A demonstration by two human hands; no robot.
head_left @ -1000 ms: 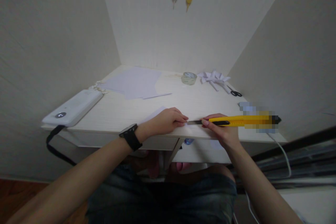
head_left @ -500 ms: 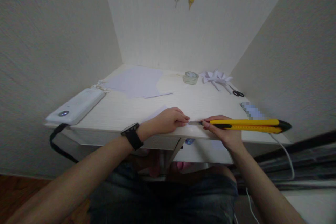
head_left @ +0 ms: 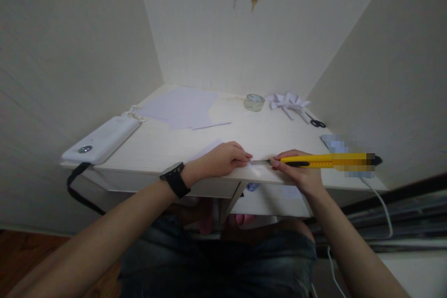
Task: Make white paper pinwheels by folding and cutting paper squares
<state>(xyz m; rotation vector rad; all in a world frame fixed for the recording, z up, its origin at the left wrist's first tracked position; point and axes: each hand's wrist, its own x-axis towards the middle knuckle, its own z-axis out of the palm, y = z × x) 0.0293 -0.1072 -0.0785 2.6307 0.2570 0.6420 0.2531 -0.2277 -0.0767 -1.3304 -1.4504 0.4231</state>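
My right hand (head_left: 296, 167) is closed around the front end of a yellow utility knife (head_left: 310, 161), whose handle points off to the right. Its bare blade (head_left: 260, 162) reaches left, with the tip close to the fingertips of my left hand (head_left: 230, 158). That hand is pinched shut near the front edge of the white table (head_left: 279, 137), on what looks like the white paper (head_left: 208, 150) showing behind its wrist. The hand and forearm cover most of this paper, so the pinched part is barely visible.
White paper sheets (head_left: 181, 104) lie at the back left. A clear tape roll (head_left: 254, 102), folded paper strips (head_left: 288, 101) and black-handled scissors (head_left: 317, 123) are at the back right. A white device (head_left: 103, 139) with a black strap stands at the left edge. Walls enclose the table.
The rear end of the utility knife has risen slightly and swung a little away from me. The blade shows more clearly now. My left hand has stayed almost still.
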